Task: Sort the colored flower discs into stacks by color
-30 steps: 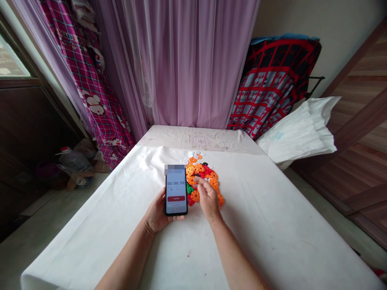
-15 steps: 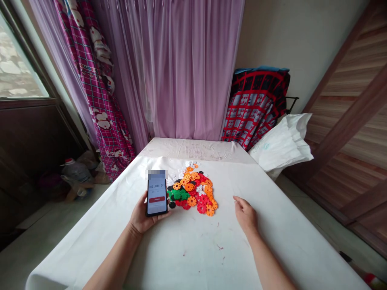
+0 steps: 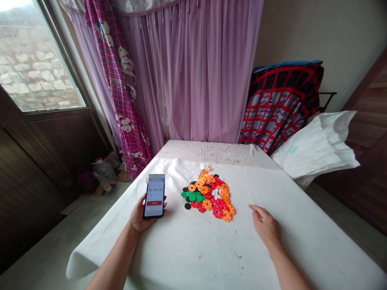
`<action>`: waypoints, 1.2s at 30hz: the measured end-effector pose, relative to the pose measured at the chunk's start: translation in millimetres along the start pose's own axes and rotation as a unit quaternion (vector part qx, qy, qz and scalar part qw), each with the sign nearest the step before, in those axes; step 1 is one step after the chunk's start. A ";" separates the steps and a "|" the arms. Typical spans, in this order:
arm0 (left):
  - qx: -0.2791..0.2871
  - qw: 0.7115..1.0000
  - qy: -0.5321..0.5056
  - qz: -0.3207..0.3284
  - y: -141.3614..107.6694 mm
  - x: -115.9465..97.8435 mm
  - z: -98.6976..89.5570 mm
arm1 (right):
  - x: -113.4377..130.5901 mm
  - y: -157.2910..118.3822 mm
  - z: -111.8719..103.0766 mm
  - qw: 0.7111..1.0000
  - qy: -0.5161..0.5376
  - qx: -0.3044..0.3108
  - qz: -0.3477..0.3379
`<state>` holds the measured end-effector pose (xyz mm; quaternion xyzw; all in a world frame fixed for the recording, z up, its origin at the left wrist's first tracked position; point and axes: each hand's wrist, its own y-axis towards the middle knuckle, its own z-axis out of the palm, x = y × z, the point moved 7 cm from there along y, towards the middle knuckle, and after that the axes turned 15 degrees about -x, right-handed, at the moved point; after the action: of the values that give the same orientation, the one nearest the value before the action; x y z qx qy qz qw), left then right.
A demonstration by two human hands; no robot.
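Observation:
My left hand [image 3: 139,217] is wrapped round a phone [image 3: 154,199], whose screen faces me with a row of zeros and a red bar. On the white-covered table [image 3: 181,249], right of the phone, lies a pile of flower-shaped plastic discs [image 3: 208,193] in green, orange, red, black and white. Right of this pile is my right hand [image 3: 266,225], its fingers curled together and the index finger pointing left; whether anything is in it is hidden.
A white sack [image 3: 317,145] stands at the table's right far edge, beside a red and black checked cloth [image 3: 278,104]. Purple curtains [image 3: 208,72] hang behind the table. A plastic bottle [image 3: 104,169] is on the floor at left.
The view has turned to the left, so the table and pile appear further right. The phone has shifted left, away from the pile. My left hand keeps its hold.

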<state>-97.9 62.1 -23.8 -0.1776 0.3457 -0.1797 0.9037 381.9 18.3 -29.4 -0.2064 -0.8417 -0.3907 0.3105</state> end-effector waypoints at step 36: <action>-0.009 1.000 0.019 -0.008 0.4 4.0 1.1 | -8.1 -0.2 2.5 1.000 -0.012 0.011 -0.015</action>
<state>-94.3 60.9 -25.5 -0.1855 0.3628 -0.1868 0.8939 386.7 19.3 -36.3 -0.1950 -0.8523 -0.3837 0.2972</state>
